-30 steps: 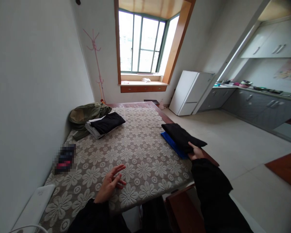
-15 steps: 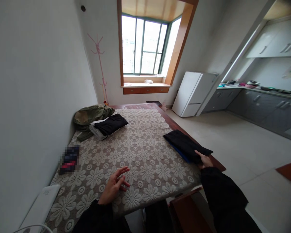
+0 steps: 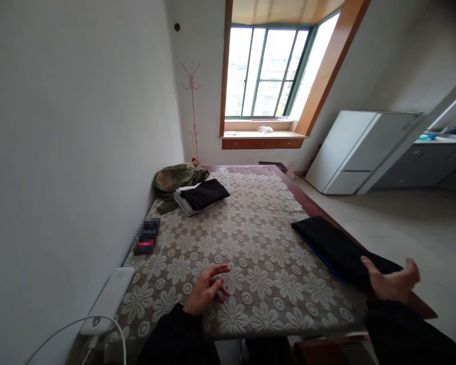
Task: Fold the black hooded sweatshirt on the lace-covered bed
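A folded black garment with a blue edge [image 3: 334, 248] lies along the right side of the table. Over its near end is my right hand [image 3: 393, 281], thumb and fingers spread apart; whether it still touches the cloth I cannot tell. My left hand [image 3: 209, 291] is at the front of the flowered tablecloth [image 3: 251, 281], fingers loosely stretched and nothing in them. Farther back on the left, a folded black garment [image 3: 207, 194] lies on grey and white cloth [image 3: 184, 200], beside a crumpled olive-green garment [image 3: 180, 177].
A white power strip or similar white device [image 3: 110, 299] with a cable lies by the left wall. A blurred dark and red item [image 3: 147, 237] is beyond it. A pink coat stand [image 3: 192, 111], a window and a white fridge [image 3: 353, 152] stand behind the table.
My view has turned left, so everything sits farther right. My right hand has let go of the folded black garment and its fingers have spread. My left hand keeps its pose.
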`<state>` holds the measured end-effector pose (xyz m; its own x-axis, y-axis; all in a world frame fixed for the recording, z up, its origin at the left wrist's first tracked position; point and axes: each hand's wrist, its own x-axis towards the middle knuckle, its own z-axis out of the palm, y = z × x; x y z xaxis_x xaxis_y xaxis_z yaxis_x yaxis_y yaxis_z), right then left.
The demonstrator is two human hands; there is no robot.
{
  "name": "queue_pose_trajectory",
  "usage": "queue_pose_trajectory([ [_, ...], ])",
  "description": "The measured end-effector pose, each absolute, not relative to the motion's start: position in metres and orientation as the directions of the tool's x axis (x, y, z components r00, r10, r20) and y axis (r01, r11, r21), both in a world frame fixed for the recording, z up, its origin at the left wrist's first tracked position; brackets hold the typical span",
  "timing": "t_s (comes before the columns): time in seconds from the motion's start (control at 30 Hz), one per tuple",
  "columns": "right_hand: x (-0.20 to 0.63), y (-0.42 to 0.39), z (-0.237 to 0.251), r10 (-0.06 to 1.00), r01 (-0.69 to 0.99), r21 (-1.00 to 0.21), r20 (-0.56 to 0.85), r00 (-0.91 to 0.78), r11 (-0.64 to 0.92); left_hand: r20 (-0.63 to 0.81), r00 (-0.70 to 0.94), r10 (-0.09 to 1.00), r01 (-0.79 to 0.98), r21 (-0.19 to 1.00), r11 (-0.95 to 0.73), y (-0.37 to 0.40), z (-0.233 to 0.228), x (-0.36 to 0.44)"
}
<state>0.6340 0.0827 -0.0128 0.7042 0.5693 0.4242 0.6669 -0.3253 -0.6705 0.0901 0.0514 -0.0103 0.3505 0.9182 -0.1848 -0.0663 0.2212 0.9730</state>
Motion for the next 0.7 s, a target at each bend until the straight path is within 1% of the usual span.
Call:
queue_pose_trajectory([
  [0.03,0.632,0.090,-0.005,0.586,0.722,-0.613,0.471,0.660,-0.320,-0.184,0.352,0.918,-0.068,0.973,0.221,0.051,-0.011,0.090],
  [0.07,0.629,0.099,0.003,0.631,0.768,-0.572,0.490,0.601,-0.288,-0.183,0.356,0.916,-0.069,0.973,0.221,0.051,-0.011,0.091],
  [0.1,0.626,0.111,0.010,0.698,0.813,-0.532,0.489,0.523,-0.237,-0.183,0.357,0.916,-0.070,0.972,0.222,0.051,-0.012,0.091],
  [0.13,0.622,0.123,0.015,0.770,0.848,-0.500,0.467,0.435,-0.176,-0.184,0.358,0.916,-0.072,0.972,0.223,0.051,-0.012,0.091],
  [0.2,0.614,0.148,0.015,0.856,0.874,-0.475,0.405,0.320,-0.102,-0.180,0.355,0.917,-0.074,0.973,0.220,0.051,-0.014,0.091],
  [0.27,0.607,0.170,0.006,0.920,0.873,-0.470,0.272,0.283,-0.130,-0.175,0.353,0.919,-0.076,0.974,0.215,0.051,-0.015,0.091],
  [0.33,0.600,0.190,-0.006,0.958,0.886,-0.409,0.078,0.275,-0.221,-0.171,0.351,0.921,-0.081,0.974,0.212,0.051,-0.016,0.091],
  [0.37,0.597,0.199,-0.009,0.962,0.903,-0.340,-0.021,0.272,-0.263,-0.169,0.352,0.921,-0.084,0.974,0.211,0.051,-0.016,0.091],
  [0.4,0.592,0.209,-0.010,0.955,0.923,-0.244,-0.109,0.277,-0.296,-0.166,0.354,0.920,-0.086,0.974,0.209,0.051,-0.017,0.092],
  [0.43,0.584,0.220,-0.007,0.944,0.942,-0.133,-0.166,0.286,-0.309,-0.163,0.356,0.920,-0.087,0.975,0.206,0.051,-0.017,0.092],
  [0.47,0.573,0.231,-0.001,0.943,0.958,-0.031,-0.187,0.274,-0.285,-0.160,0.359,0.919,-0.086,0.975,0.204,0.051,-0.017,0.092],
  [0.5,0.558,0.243,0.007,0.951,0.971,0.044,-0.195,0.238,-0.234,-0.158,0.364,0.918,-0.085,0.976,0.202,0.051,-0.017,0.092],
  [0.53,0.538,0.256,0.016,0.975,0.986,0.080,-0.158,0.156,-0.145,-0.156,0.370,0.916,-0.085,0.976,0.201,0.052,-0.018,0.092],
  [0.57,0.512,0.268,0.024,0.995,0.998,0.056,-0.094,-0.013,0.018,-0.155,0.377,0.913,-0.087,0.976,0.202,0.052,-0.018,0.092],
  [0.6,0.482,0.279,0.031,0.981,0.982,-0.007,-0.034,-0.190,0.190,-0.155,0.383,0.911,-0.092,0.975,0.204,0.052,-0.019,0.092],
  [0.63,0.449,0.289,0.036,0.940,0.936,-0.082,0.020,-0.341,0.342,-0.154,0.389,0.908,-0.100,0.973,0.208,0.052,-0.019,0.092],
  [0.67,0.414,0.298,0.038,0.890,0.878,-0.145,0.058,-0.453,0.457,-0.154,0.393,0.907,-0.112,0.971,0.213,0.053,-0.020,0.092],
  [0.7,0.378,0.306,0.038,0.840,0.821,-0.179,0.082,-0.537,0.542,-0.153,0.394,0.907,-0.126,0.968,0.218,0.053,-0.021,0.091],
])
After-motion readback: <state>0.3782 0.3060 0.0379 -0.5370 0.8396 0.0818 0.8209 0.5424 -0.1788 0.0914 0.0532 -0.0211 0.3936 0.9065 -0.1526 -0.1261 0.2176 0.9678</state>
